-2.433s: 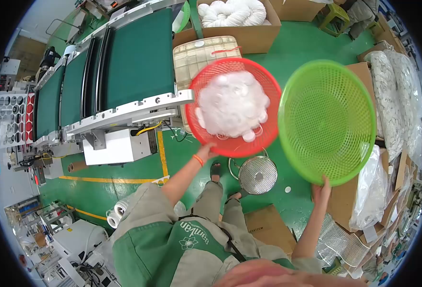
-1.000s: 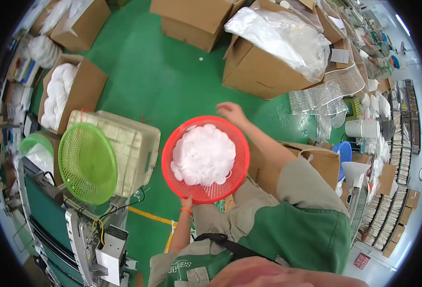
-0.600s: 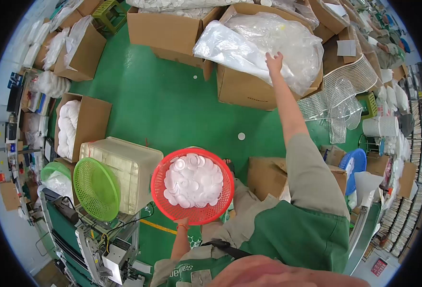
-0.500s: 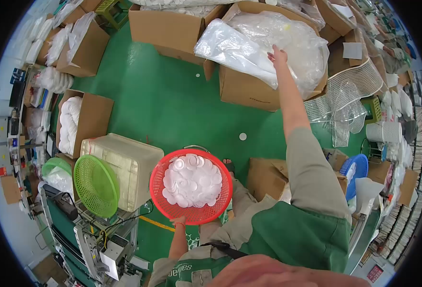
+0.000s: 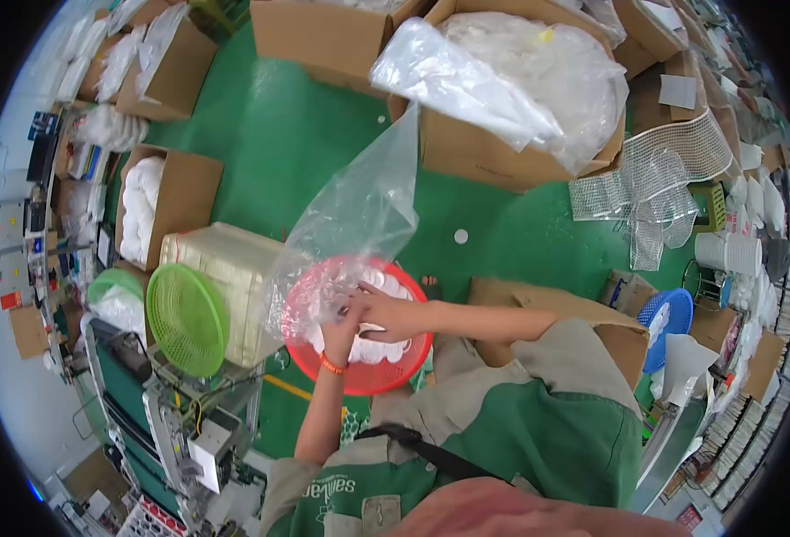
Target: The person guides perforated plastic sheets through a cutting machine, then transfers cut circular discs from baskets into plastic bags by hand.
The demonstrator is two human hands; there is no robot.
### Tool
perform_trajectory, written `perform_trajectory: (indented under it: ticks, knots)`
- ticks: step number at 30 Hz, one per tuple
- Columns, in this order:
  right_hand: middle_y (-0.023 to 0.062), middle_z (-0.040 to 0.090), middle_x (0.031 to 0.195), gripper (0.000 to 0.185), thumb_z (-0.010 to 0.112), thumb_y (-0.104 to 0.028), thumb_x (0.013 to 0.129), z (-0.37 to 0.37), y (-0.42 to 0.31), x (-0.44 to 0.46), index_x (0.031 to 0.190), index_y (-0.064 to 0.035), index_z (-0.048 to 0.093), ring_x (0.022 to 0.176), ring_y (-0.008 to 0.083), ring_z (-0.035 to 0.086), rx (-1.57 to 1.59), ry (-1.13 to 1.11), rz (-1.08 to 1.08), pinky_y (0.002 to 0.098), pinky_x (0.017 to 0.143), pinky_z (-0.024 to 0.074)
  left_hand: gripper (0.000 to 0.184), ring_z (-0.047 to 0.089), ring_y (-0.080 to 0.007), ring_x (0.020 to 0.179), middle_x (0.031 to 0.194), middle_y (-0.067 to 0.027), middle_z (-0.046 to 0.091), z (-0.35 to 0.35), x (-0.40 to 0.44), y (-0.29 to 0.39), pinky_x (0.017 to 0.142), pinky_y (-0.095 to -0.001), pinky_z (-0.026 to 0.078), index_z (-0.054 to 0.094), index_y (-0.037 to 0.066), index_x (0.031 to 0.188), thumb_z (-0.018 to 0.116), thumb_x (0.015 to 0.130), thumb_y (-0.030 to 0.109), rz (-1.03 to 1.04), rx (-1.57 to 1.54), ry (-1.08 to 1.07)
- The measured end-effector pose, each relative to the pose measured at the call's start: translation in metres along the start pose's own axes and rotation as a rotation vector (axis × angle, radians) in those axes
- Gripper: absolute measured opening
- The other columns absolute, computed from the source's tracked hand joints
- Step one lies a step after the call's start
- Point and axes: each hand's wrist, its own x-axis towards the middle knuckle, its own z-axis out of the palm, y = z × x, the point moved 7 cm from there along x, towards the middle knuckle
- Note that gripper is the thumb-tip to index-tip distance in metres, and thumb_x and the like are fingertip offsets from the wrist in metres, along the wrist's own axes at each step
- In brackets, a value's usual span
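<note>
A large clear plastic bag (image 5: 359, 201) stretches up and away from my hands, draped partly over a red basket (image 5: 419, 353). White round discs (image 5: 382, 349) are heaped inside this basket. My left hand (image 5: 341, 324), with an orange band at the wrist, is closed on the near end of the bag. Beside it, my right hand (image 5: 386, 313) reaches in from the right, its fingers closed at the same end of the bag. The two hands meet above the discs, and some fingertips are blurred or hidden.
A cardboard box (image 5: 475, 157) holding clear plastic bags (image 5: 538, 80) stands ahead. To the left are a cream bin (image 5: 225, 286), a green basket (image 5: 187, 319) and a metal-framed machine (image 5: 189, 430). A blue basket (image 5: 679, 313) is at the right.
My right hand has come back from the box to the red basket, bringing a clear plastic bag. My left hand has left the basket's rim and moved up to the bag.
</note>
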Motion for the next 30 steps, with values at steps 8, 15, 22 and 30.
perform_trajectory:
  ticks: [8, 15, 22, 30]
  knots:
    - [0.0204, 0.052, 0.120, 0.074, 0.076, -0.032, 0.067, 0.066, 0.167, -0.186, 0.123, 0.0028, 0.042, 0.111, 0.0297, 0.052, 0.084, 0.889, 1.087, 0.0357, 0.093, 0.0412, 0.038, 0.052, -0.0249, 0.108, 0.115, -0.0109, 0.056, -0.030, -0.114, -0.047, 0.093, -0.0349, 0.041, 0.047, 0.000, 0.124, 0.040, 0.095, 0.024, -0.055, 0.201, -0.201]
    - [0.0110, 0.060, 0.108, 0.072, 0.073, -0.022, 0.064, 0.324, 0.242, -0.312, 0.127, -0.0067, 0.044, 0.089, 0.0255, 0.062, 1.016, 0.585, 1.787, 0.0450, 0.076, 0.0494, 0.037, 0.062, -0.0299, 0.082, 0.094, -0.0148, 0.065, -0.098, -0.249, -0.079, 0.074, -0.0369, 0.047, 0.046, 0.014, 0.127, 0.041, 0.093, 0.027, -0.363, 0.682, -0.775]
    - [0.0097, 0.062, 0.079, 0.041, 0.060, 0.003, 0.056, 0.298, 0.201, -0.260, 0.097, -0.0029, 0.059, 0.066, 0.0232, 0.061, 0.747, 0.986, 1.261, 0.0373, 0.057, 0.0519, 0.024, 0.058, -0.0403, 0.074, 0.078, -0.0191, 0.061, -0.249, -0.366, -0.109, 0.063, -0.0480, 0.046, 0.060, 0.009, 0.092, 0.048, 0.083, 0.028, -0.075, 1.160, -0.708]
    - [0.0059, 0.063, 0.074, 0.021, 0.061, -0.009, 0.066, 0.252, 0.000, -0.294, 0.087, -0.0067, 0.058, 0.065, 0.0184, 0.062, 1.016, 1.144, 1.364, 0.0348, 0.062, 0.0541, 0.023, 0.060, -0.0376, 0.074, 0.080, -0.0167, 0.063, -0.435, -0.500, -0.227, 0.065, -0.0470, 0.048, 0.062, 0.012, 0.095, 0.052, 0.081, 0.027, 0.218, 0.940, -0.576]
